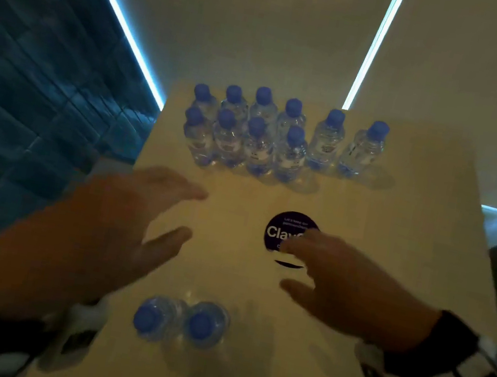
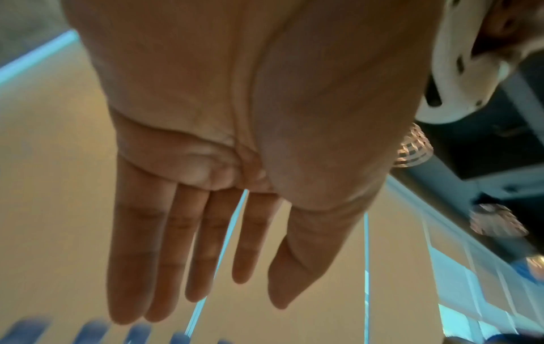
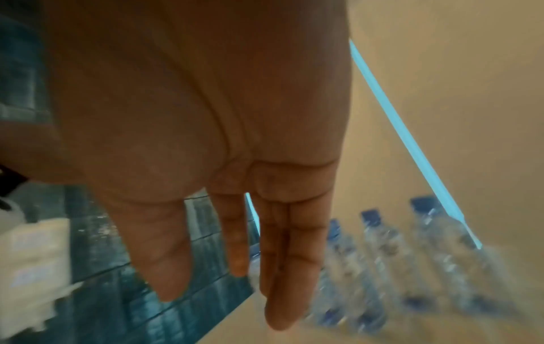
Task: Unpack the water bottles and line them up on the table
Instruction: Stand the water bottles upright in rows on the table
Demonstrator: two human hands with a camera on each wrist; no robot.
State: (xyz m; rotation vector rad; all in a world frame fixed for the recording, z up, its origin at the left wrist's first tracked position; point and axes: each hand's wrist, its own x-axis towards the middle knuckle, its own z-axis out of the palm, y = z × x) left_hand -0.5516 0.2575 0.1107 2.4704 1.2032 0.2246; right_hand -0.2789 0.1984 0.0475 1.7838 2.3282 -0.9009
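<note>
We find both hands empty. The fingers (image 2: pixel 165 251) of the left hand (image 1: pixel 114 227) are straight and held together, thumb apart, released and grasping nothing; the wrist view confirms a bare palm. The fingers (image 3: pixel 282 267) of the right hand (image 1: pixel 351 293) are likewise extended and released, with nothing between them. Both hands hover above the surface (image 1: pixel 396 247), palms down, apart from one another and pointing forward.

Directly under the right fingertips lies a dark round sticker (image 1: pixel 282 231) with white lettering, partly covered by that hand.

Beyond the fingertips of both hands stands the far group of bottles (image 1: pixel 247 131), upright with blue caps: eight packed closely in two ranks of four, ahead of the left hand. Two single bottles (image 1: pixel 344 145) stand to the right of that block, ahead of the right hand, each a little apart from its neighbour. We judge these two to be the start of a line and the block to be what is yet to be spread out. Whether any wrapping remains on the block we cannot tell.

Behind the hands, nearer the person's body, a near pair of bottles (image 1: pixel 180 321) stands upright, touching, well apart from the rest.

In our judgement the hands are open in readiness to reach forward for the next bottle. The row is not yet complete.
</note>
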